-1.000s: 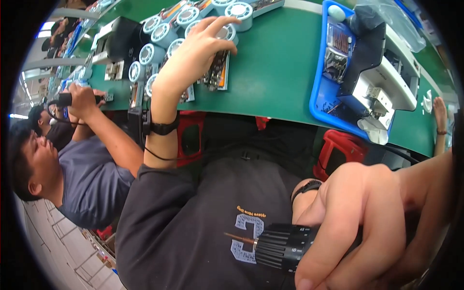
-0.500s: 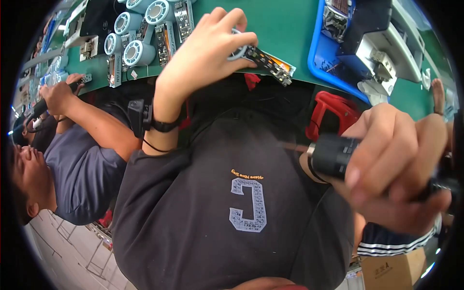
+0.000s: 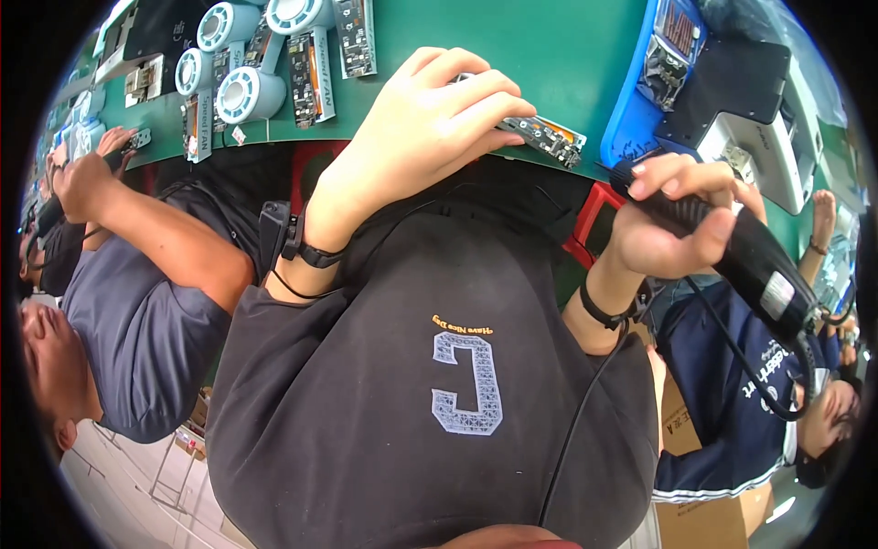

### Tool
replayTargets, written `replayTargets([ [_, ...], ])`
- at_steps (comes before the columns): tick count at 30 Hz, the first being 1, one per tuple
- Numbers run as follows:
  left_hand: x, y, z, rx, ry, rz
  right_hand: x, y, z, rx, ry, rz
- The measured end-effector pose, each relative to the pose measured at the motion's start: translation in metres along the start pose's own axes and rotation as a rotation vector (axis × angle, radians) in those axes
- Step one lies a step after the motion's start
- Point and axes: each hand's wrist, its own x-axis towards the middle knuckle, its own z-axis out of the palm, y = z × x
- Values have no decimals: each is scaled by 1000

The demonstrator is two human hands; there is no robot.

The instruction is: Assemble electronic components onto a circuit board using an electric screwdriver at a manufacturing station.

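My left hand (image 3: 439, 128) is closed around a handheld fan (image 3: 553, 142) at the near edge of the green table. The fan's round head is mostly hidden under my fingers. Its opened handle points right, showing a dark circuit board and a strip of orange. In my right hand (image 3: 672, 229) is a black corded electric screwdriver (image 3: 764, 274), gripped near its front end. The tool's nose points up and left, close to the blue bin's near corner, apart from the fan. Its cord loops down from the rear end.
Several light-blue fans with bare circuit boards (image 3: 302, 82) lie at the table's (image 3: 512, 46) far left. A blue bin (image 3: 631, 78) holding parts stands at the right, beside a white-and-black device (image 3: 732, 101). A red stool (image 3: 590, 220) shows below the edge. Co-workers sit on both sides.
My right hand has swung up and away from my body with the screwdriver, toward the bin's near corner. My left hand has shifted slightly right, keeping the fan and covering more of its head.
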Motion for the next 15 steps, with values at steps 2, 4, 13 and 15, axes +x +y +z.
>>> replayTargets([
  [2,-1,-1,-2,29,-6,-19,-2,9,5,-22,2,7],
  [4,1,-2,-1,25,-12,-27,-3,13,8,-73,18,19],
  [13,5,-2,0,50,-11,-31,-5,18,5,-66,-10,-77],
  [15,6,0,-1,49,-44,-18,-6,17,1,-46,-65,-74],
])
